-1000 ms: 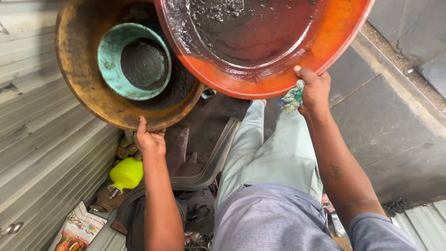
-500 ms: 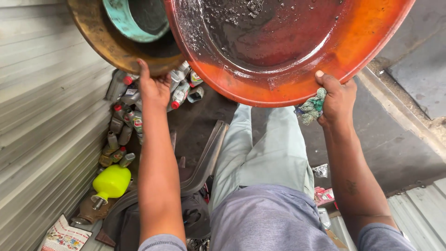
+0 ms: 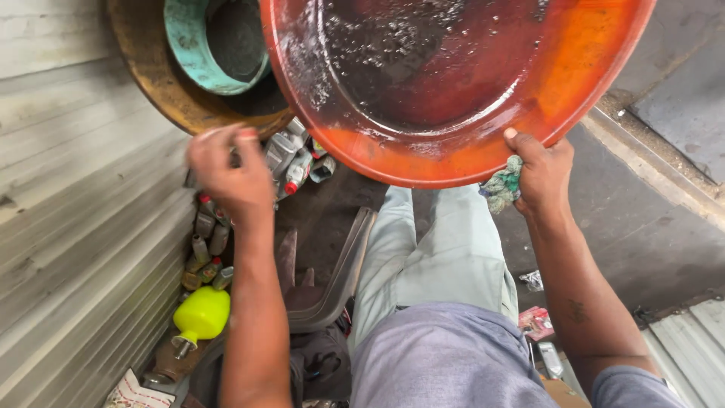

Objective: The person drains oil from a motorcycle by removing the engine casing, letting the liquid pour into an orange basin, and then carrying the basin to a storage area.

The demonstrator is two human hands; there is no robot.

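Note:
My right hand [image 3: 540, 174] grips the lower rim of a large orange basin [image 3: 581, 68], thumb over the edge. The basin is tilted toward me, and its inside is wet and speckled with dark grit. A green and white rag [image 3: 500, 189] is bunched between that hand and the basin. My left hand [image 3: 226, 174] is blurred with motion just below the rim of a rusty brown basin [image 3: 147, 68]. Its fingers are apart and hold nothing. A teal bowl [image 3: 189, 53] with a dark inside lies in the brown basin.
Several small bottles [image 3: 291, 159] lie heaped under the brown basin and along a corrugated metal wall [image 3: 75, 249]. A yellow plastic bottle [image 3: 200, 313] lies lower left. A grey seat [image 3: 332, 279] is beside my legs. A concrete ledge [image 3: 657, 174] runs on the right.
My left hand has come off the brown basin's rim and dropped slightly. The orange basin has come nearer and fills more of the view. My right hand keeps its grip.

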